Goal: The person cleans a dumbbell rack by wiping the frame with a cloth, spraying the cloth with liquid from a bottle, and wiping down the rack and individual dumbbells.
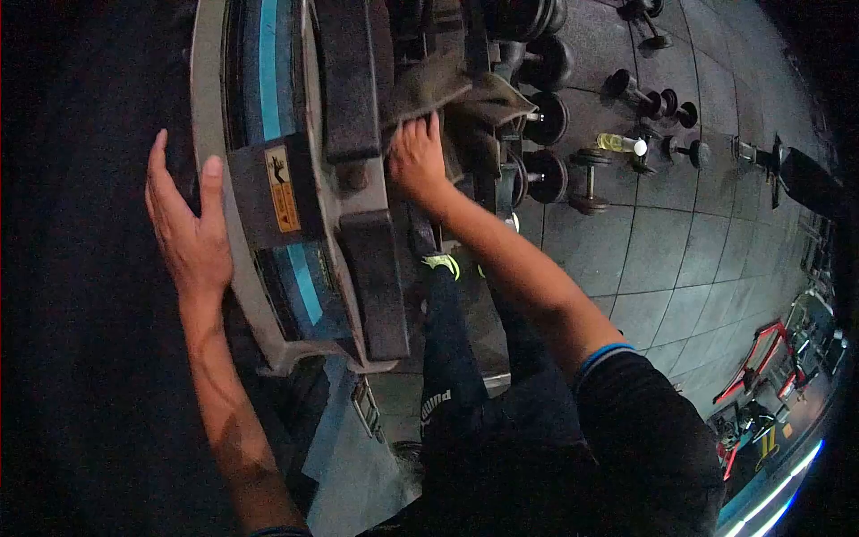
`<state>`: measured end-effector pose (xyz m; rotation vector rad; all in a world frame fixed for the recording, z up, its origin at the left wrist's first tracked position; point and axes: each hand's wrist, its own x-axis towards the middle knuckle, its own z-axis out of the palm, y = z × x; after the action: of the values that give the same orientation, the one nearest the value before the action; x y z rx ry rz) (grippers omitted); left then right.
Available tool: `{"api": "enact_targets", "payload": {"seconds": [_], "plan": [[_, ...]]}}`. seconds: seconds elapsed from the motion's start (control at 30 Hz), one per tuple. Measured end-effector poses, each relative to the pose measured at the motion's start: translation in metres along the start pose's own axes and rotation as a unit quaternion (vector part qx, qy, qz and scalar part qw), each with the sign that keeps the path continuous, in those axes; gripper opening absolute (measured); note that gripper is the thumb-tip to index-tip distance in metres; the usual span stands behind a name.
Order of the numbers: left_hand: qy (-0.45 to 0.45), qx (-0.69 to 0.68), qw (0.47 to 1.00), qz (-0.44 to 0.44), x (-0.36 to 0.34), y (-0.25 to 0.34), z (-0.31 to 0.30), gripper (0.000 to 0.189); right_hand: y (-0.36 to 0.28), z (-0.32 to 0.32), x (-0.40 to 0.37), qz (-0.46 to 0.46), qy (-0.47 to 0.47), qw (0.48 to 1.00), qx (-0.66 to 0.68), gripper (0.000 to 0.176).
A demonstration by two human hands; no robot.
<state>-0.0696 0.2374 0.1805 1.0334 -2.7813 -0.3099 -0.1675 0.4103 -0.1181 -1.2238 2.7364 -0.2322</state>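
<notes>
My left hand (190, 237) is open, its fingers stretched and its thumb apart, against the grey side frame (212, 98) of a gym machine. My right hand (418, 161) has its fingers bunched on a dark grey-brown cloth (434, 85), which lies crumpled beside the machine's black pads. The fingertips are partly hidden in its folds. Between my hands are a blue stripe (304, 285) and a yellow warning label (282, 190) on the machine, with an upper black pad (347, 80) and a lower black pad (376, 286) along its right side.
A rack of dumbbells (548, 174) stands just right of the cloth. More dumbbells (591, 179) and a bottle of yellowish liquid (620, 143) are on the tiled floor (662, 242). A black bench (810, 179) and a red-framed machine (761, 362) stand farther right.
</notes>
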Motion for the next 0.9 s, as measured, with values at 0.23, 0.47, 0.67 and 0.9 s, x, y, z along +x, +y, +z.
{"api": "enact_targets", "payload": {"seconds": [0.23, 0.47, 0.67, 0.9], "plan": [[0.007, -0.049, 0.999, 0.006, 0.001, -0.002, 0.003, 0.063, 0.032, -0.009, 0.028, -0.06, -0.068, 0.994, 0.065, 0.06], [0.011, -0.094, 0.995, 0.016, 0.004, -0.012, 0.008, 0.06, 0.026, -0.013, 0.048, 0.0, -0.025, 0.996, 0.085, 0.076], [0.024, -0.033, 0.999, 0.015, 0.002, 0.0, 0.002, 0.056, 0.02, -0.046, -0.014, -0.002, -0.071, 0.987, 0.142, 0.081], [0.022, -0.061, 0.998, 0.019, 0.003, -0.006, 0.002, 0.057, 0.026, -0.031, 0.054, 0.029, -0.111, 0.988, 0.107, 0.081]]}}
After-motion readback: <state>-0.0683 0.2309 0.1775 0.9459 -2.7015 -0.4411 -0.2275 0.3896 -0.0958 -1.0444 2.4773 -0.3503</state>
